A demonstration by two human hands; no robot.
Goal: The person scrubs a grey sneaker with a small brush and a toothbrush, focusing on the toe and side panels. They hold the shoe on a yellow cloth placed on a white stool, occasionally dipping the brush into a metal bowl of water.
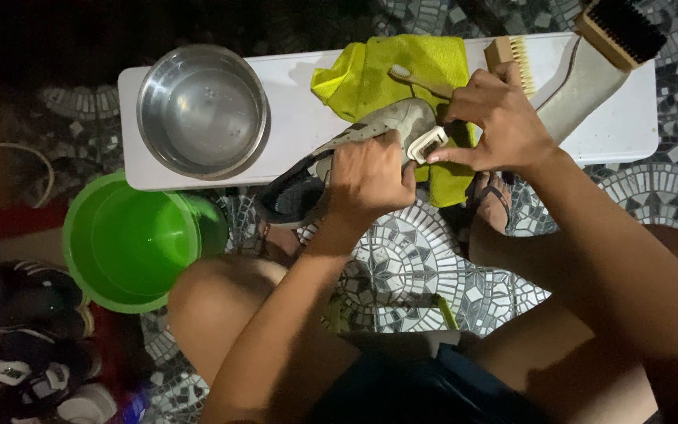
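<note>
Here, hands [433, 153] grip shoe [355, 157]; steel bowl [202, 110], green bucket [131, 242] hold water.

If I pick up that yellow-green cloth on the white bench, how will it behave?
The cloth is probably floppy and light: it lies crumpled in soft folds. It may drag, since the shoe held by the left hand rests partly on it.

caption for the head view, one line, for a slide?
Seated person's left hand grips a grey shoe while the right hand pulls its strap, over a white bench with steel bowl and yellow cloth.
</note>
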